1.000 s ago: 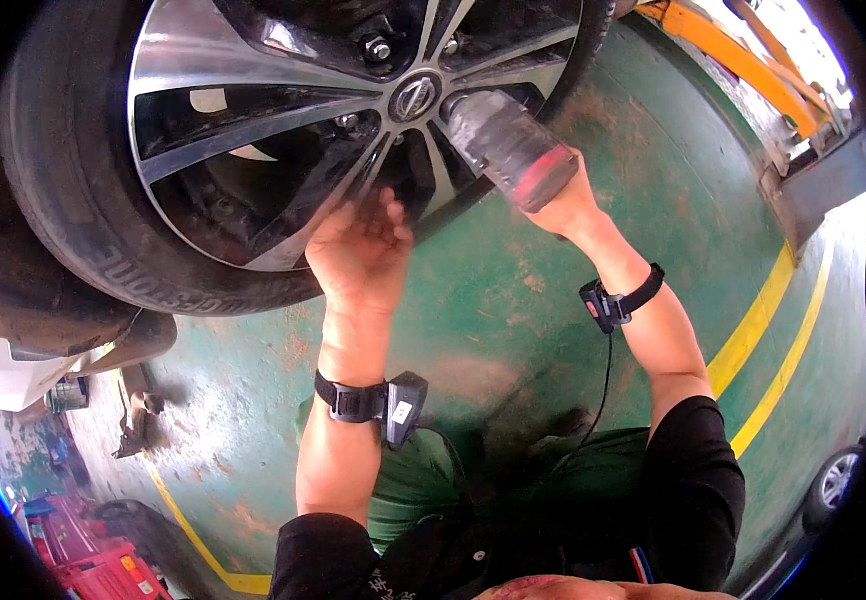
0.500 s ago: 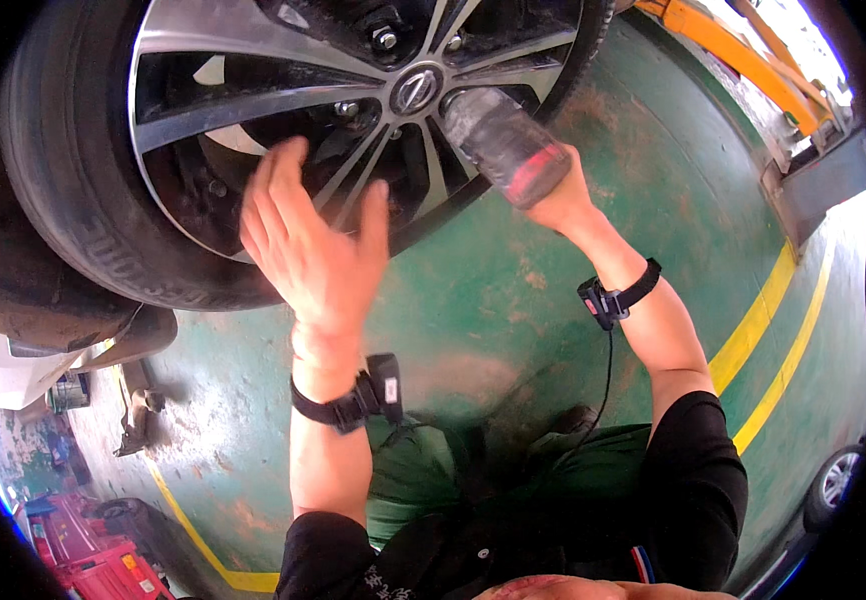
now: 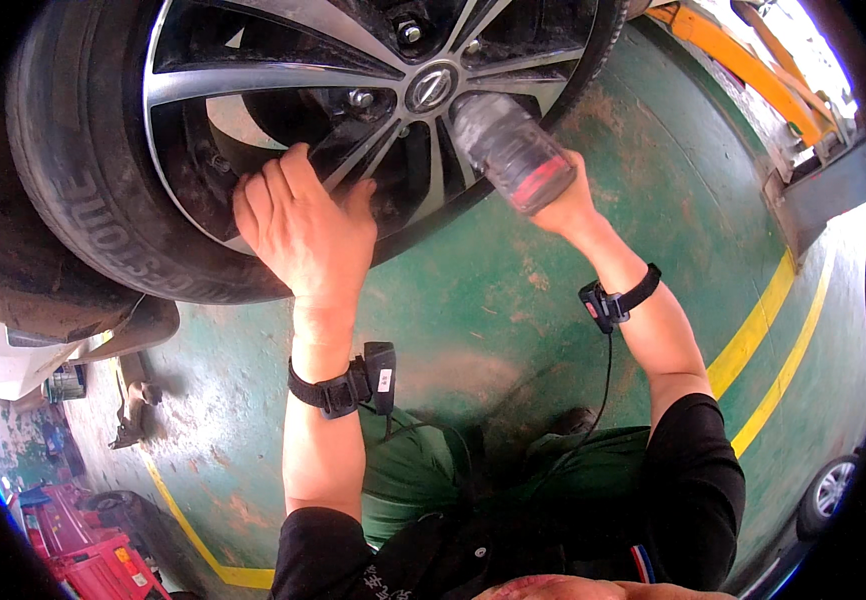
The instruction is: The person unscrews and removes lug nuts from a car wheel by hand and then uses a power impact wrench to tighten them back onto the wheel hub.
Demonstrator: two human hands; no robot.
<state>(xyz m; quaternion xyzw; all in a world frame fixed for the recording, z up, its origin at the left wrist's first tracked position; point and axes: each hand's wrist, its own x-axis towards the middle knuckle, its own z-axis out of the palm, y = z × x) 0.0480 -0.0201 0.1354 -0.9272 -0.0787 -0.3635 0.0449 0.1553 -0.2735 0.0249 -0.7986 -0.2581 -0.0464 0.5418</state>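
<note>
A wheel (image 3: 118,200) with a black tyre and a silver-and-black alloy rim fills the upper left. Its round centre cap (image 3: 431,88) shows, with several lug nuts around it, one nut (image 3: 361,98) just left of the cap. My right hand (image 3: 565,205) is wrapped round an impact wrench (image 3: 508,150), dark with a red band. The wrench's front end points into the rim right of the cap; whatever it meets there is hidden. My left hand (image 3: 308,225) is closed on the lower rim, fingers bent over its edge and thumb beside a spoke.
Green floor (image 3: 453,330) with yellow lines (image 3: 753,320) lies below. An orange lift arm (image 3: 743,65) joins a grey post (image 3: 833,185) at the upper right. A red tool cart (image 3: 93,550) stands at the lower left. Another car's wheel (image 3: 833,487) shows at the right edge.
My left hand has lowered slightly and its fingers have bent onto the rim, where they were spread and blurred before. The wrench stays near the same spot beside the cap.
</note>
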